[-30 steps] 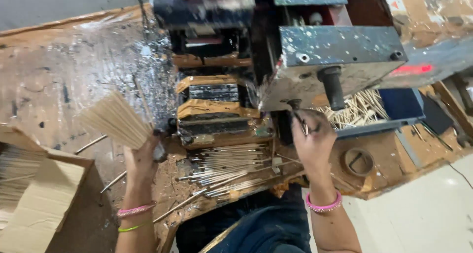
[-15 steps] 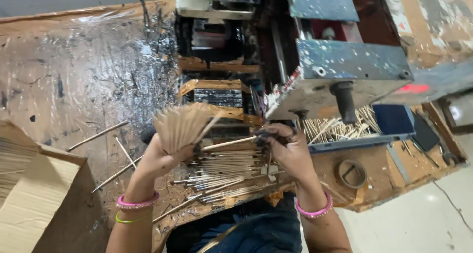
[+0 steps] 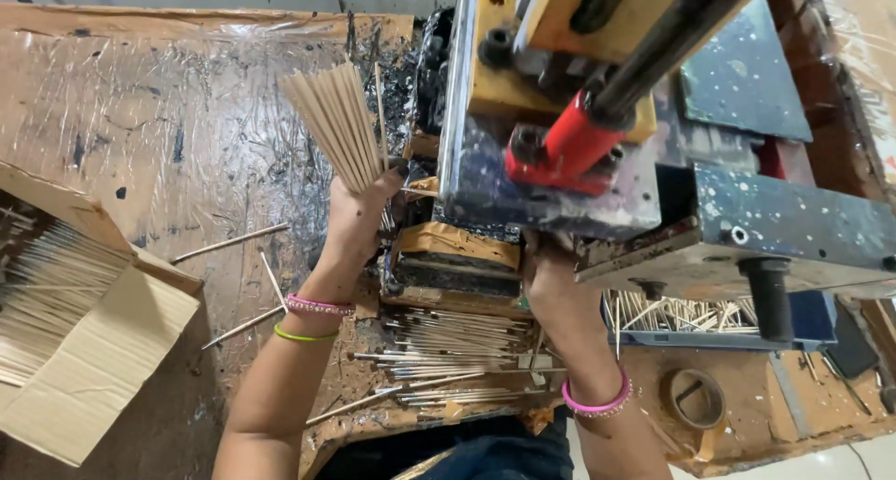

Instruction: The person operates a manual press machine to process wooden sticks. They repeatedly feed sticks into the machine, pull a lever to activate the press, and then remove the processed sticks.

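Lifting clear of the worktop (image 3: 140, 116), the left hand (image 3: 359, 220) now carries its fan of pale bamboo sticks (image 3: 336, 125) up beside the machine (image 3: 560, 162), higher and closer to it than half a second back, when the bundle hovered over the pile in front. Its grip is clamped around the bundle's lower end, the sticks splaying up and away to the left of the machine's spattered metal face.

The right hand (image 3: 555, 289) has moved too: a moment ago it met the left over the pile, and now it reaches in under the machine's grey housing, just below the red lever (image 3: 569, 144). Fingers are tucked out of sight there, so I cannot tell whether that grip is closed or apart.

Below the machine lies the heap of coated sticks (image 3: 457, 359), dark at the tips, fanned across the front edge. More loose sticks (image 3: 686, 314) sit in a blue tray to the machine's right. Far left of the machine, an open cardboard box (image 3: 84, 368) holds raw sticks, and a few strays (image 3: 229, 244) lie between box and machine.
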